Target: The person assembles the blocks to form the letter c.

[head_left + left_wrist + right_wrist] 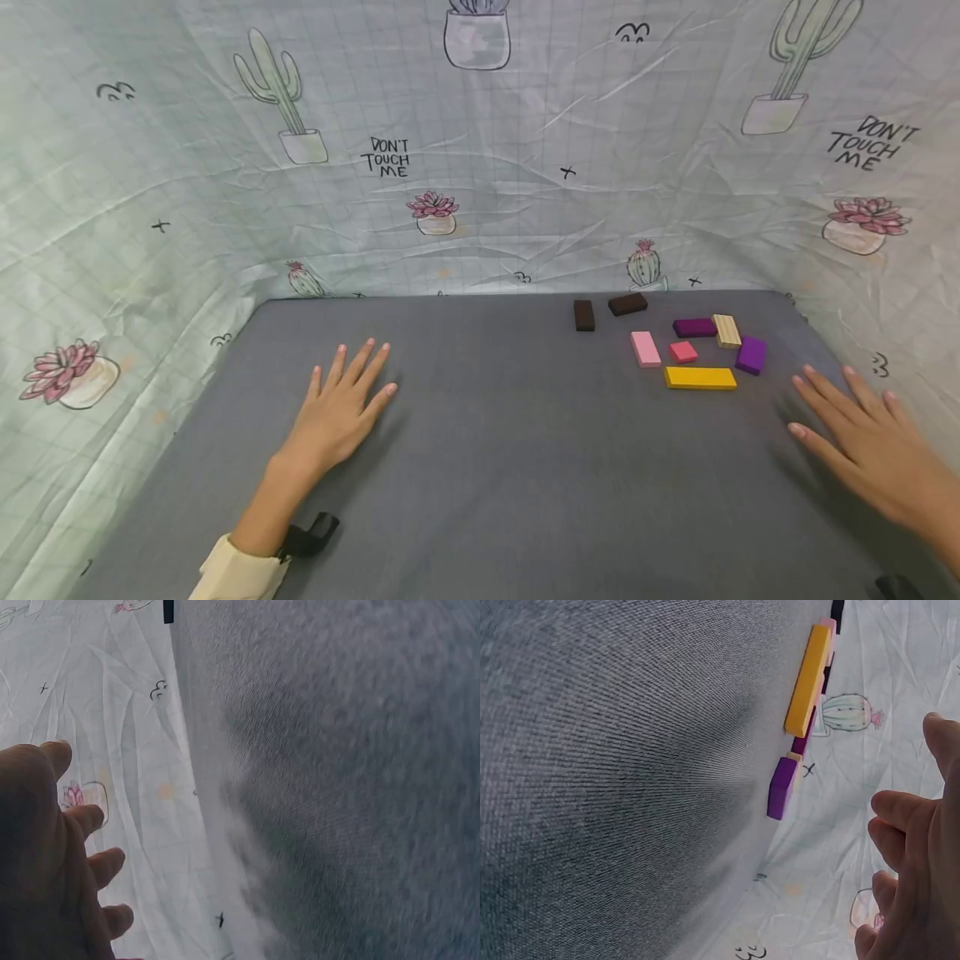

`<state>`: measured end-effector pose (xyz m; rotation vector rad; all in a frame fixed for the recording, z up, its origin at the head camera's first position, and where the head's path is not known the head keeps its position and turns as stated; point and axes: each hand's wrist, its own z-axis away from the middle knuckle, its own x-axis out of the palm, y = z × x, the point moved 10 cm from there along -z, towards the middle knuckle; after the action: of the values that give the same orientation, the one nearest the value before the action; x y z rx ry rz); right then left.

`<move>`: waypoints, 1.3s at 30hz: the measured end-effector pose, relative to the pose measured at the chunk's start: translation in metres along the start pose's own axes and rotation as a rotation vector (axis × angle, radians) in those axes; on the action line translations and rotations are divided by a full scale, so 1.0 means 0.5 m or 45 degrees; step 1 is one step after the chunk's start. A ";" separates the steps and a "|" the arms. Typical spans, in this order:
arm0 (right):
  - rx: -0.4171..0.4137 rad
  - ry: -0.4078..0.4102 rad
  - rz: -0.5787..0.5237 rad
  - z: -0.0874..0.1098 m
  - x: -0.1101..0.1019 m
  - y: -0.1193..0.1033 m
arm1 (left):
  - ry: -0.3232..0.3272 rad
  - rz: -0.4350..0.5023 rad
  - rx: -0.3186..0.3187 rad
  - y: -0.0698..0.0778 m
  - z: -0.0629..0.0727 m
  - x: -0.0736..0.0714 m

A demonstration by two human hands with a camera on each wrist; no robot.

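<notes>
My left hand (pixel 333 417) hovers palm down over the left part of the grey table, fingers spread and nothing in them. On the right, my right hand (pixel 870 442) is likewise spread and holds nothing, beside a loose group of small blocks. Nearest to it lies a purple block (pixel 752 355). Left of that are a yellow long block (pixel 701 378), a small red-pink block (pixel 682 352), a light pink block (pixel 645 349), a striped beige block (pixel 726 331) and a dark purple block (pixel 694 327). Two dark brown blocks (pixel 583 316) lie farther back.
A grey cloth (pixel 480 483) covers the table. Around its back and sides hangs a pale curtain (pixel 510 117) printed with cacti and writing. A black strap (pixel 309 536) sits at my left wrist, by a cream sleeve (pixel 238 571).
</notes>
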<state>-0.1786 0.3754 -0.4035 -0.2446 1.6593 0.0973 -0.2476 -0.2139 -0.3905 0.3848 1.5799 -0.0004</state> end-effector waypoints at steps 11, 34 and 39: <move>-0.048 0.021 0.011 -0.007 -0.006 0.000 | -0.017 0.061 0.062 0.050 -0.021 0.010; -0.088 0.019 -0.152 -0.059 -0.029 0.025 | -0.008 0.196 0.218 0.152 -0.058 0.016; -0.013 -0.135 -0.081 -0.080 -0.020 0.038 | 0.010 0.224 0.267 0.186 -0.070 0.014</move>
<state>-0.2208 0.3865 -0.3910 -0.2954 1.5449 0.0695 -0.2590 -0.1166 -0.3734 0.6878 1.5540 -0.0290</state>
